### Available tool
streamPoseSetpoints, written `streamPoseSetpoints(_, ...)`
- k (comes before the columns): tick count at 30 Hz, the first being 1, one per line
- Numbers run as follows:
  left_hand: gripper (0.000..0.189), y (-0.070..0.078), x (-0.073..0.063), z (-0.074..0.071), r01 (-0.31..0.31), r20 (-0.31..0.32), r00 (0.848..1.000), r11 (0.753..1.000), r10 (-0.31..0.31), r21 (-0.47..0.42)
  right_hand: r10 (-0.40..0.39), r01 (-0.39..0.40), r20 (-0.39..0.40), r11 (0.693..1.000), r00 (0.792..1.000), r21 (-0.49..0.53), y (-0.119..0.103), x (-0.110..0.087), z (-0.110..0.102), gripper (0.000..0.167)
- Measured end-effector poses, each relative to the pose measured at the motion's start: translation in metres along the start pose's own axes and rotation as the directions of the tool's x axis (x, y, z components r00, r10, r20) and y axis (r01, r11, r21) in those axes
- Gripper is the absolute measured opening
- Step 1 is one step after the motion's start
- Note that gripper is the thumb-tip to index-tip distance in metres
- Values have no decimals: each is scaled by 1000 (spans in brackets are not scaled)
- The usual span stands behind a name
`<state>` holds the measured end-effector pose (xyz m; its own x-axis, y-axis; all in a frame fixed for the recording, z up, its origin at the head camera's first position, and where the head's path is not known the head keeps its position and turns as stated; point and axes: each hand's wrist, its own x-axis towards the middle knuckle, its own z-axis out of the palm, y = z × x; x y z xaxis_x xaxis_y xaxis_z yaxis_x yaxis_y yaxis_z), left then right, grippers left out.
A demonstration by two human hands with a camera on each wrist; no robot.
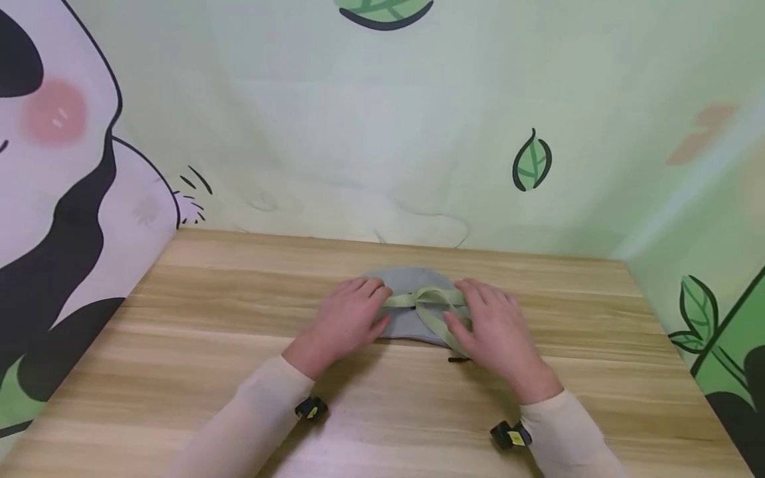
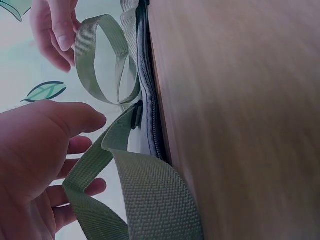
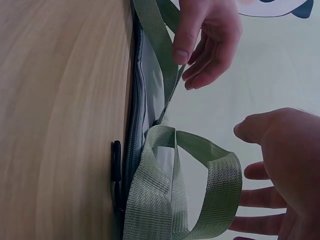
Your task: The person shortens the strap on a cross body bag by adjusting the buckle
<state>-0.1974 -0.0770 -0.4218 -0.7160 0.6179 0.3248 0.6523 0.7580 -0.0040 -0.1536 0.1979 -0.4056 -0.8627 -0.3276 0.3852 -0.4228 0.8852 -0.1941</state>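
Note:
A grey half-moon zip pouch (image 1: 409, 324) lies flat on the wooden table, a pale green webbing strap (image 1: 397, 301) running across its top. Toward the right, the strap bends into a loop (image 3: 225, 190). My left hand (image 1: 352, 315) is at the pouch's left end; its thumb (image 2: 87, 120) is beside the strap and its loosely bent fingers reach behind it. My right hand (image 1: 496, 328) is at the right end, thumb apart, fingers against the outer side of the loop. Neither hand visibly pinches the webbing. A black slider (image 2: 136, 115) shows near the strap's middle.
The wooden table (image 1: 179, 372) extends to a pale green wall (image 1: 299, 133) painted with leaves and a panda. A black zip pull (image 1: 459, 359) lies at the pouch's near right edge. Black wrist cameras (image 1: 510, 436) sit under both sleeves.

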Motion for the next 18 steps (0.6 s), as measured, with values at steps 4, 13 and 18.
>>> streamPoseSetpoints(4,39,0,0,2,11,8,1000,1000,-11,-13,-11,11,-6,1000,1000,-7,-1,2,3,54)
streamPoseSetpoints(13,40,2,4,5,29,88,996,999,-26,-31,-25,25,-3,999,1000,-29,-2,8,11,55)
streamPoseSetpoints(18,39,3,8,7,14,51,999,1000,-14,-5,-39,38,-24,999,999,-28,-3,14,16,55)
